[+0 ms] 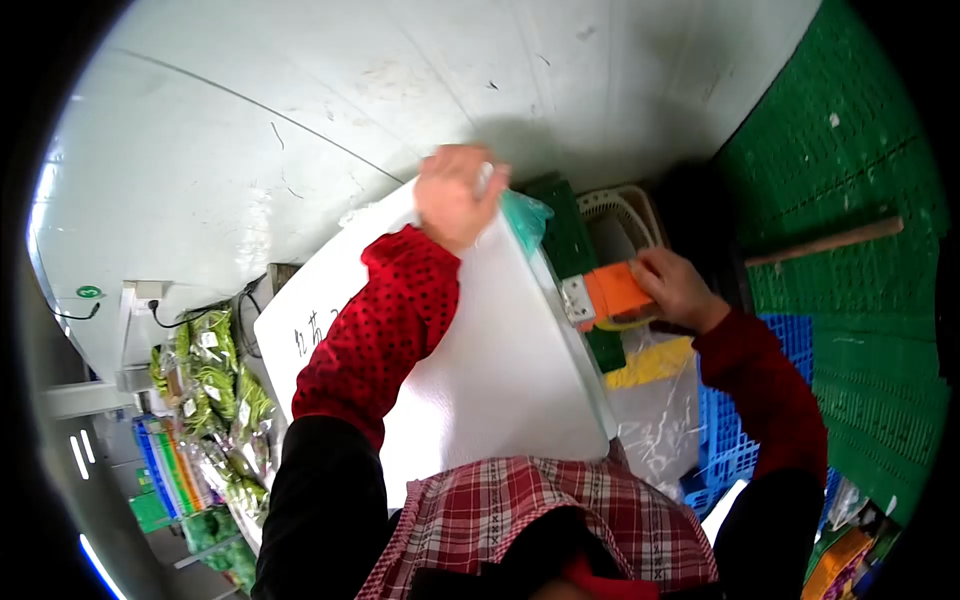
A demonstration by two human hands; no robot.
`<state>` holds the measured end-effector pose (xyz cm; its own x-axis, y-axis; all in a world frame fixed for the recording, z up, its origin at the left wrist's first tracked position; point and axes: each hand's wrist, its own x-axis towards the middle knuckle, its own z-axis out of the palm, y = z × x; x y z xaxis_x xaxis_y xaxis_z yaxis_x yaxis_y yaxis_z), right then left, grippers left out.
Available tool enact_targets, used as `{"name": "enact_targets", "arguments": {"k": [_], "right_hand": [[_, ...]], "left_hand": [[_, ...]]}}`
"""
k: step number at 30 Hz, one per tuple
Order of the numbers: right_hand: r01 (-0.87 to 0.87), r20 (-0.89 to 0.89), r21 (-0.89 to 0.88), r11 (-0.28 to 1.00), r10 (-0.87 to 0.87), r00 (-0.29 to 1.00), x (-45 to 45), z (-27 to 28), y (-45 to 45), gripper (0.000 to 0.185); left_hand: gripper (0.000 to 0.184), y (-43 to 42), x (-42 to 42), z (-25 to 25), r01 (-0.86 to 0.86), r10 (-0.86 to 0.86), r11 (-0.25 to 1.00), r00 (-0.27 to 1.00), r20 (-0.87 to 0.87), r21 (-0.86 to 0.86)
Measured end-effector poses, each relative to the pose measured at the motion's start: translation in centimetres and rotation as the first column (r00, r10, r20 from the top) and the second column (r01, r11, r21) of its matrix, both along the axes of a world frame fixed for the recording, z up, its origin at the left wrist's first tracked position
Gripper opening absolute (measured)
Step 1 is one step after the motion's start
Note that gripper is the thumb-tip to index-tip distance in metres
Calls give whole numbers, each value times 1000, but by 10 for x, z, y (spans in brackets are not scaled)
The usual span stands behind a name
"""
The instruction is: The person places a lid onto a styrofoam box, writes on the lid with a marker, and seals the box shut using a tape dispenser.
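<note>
A large white panel-like surface [480, 370] with black handwriting tilts in front of my body. Over its upper corner, my left hand [457, 195] is closed, its fingers curled and slightly blurred. Something small and whitish shows at those fingers, too unclear to name. Teal plastic film [526, 218] hangs beside that hand at the panel's edge. To the right, my right hand [680, 288] grips an orange block-shaped thing [617, 291] by its right end. Its white left end has dark slots, like a socket face, and lies close to the panel's right edge.
Bagged green vegetables [215, 375] hang at the left. Blue crates [728, 430] and clear plastic film [655, 410] are at the right, near a green perforated wall [860, 290]. A wooden stick [830, 240] juts out there. A pale wall [330, 100] rises behind the panel.
</note>
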<state>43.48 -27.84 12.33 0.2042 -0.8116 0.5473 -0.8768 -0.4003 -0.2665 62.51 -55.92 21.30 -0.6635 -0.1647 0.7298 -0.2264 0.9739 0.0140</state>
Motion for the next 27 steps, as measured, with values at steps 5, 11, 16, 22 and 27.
{"name": "enact_targets", "arguments": {"k": [5, 11, 16, 22, 27], "right_hand": [[47, 78, 145, 988, -59, 995, 10, 16, 19, 55], [-15, 539, 461, 887, -267, 799, -10, -24, 16, 50], [-61, 422, 425, 903, -138, 896, -20, -60, -6, 56], [-450, 773, 608, 654, -617, 148, -23, -45, 4, 63], [-84, 581, 780, 619, -669, 465, 57, 54, 35, 68]], "left_hand": [[41, -49, 30, -33, -442, 436, 895, 896, 83, 64], [54, 68, 72, -14, -346, 307, 917, 930, 201, 200], [51, 125, 293, 19, -775, 844, 492, 536, 1, 396], [75, 248, 561, -6, -355, 897, -358, 125, 423, 864], [92, 288, 579, -82, 402, 968, -8, 232, -93, 915]]}}
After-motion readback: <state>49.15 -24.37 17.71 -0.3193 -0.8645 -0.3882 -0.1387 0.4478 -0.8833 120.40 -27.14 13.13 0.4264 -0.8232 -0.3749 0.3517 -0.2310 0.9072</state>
